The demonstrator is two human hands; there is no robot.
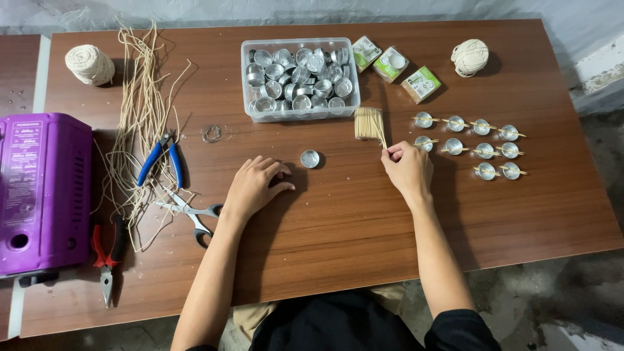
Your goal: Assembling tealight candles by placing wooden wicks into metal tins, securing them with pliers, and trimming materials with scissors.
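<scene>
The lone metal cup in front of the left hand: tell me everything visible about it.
The lone metal cup is a small, round, shiny silver tealight-style tin, seemingly thin aluminium. It sits upright, mouth up, looking empty, on the brown wooden table. Nothing touches it; the left hand rests flat just beside it.

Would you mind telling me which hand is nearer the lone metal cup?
Left. The left hand rests just beside the metal cup; the right hand sits farther right, at the sticks.

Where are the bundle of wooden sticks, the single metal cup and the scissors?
Bundle of wooden sticks (369,123): head view, middle of the bundle.
Single metal cup (310,158): head view, its centre.
Scissors (192,212): head view, near the pivot.
</scene>
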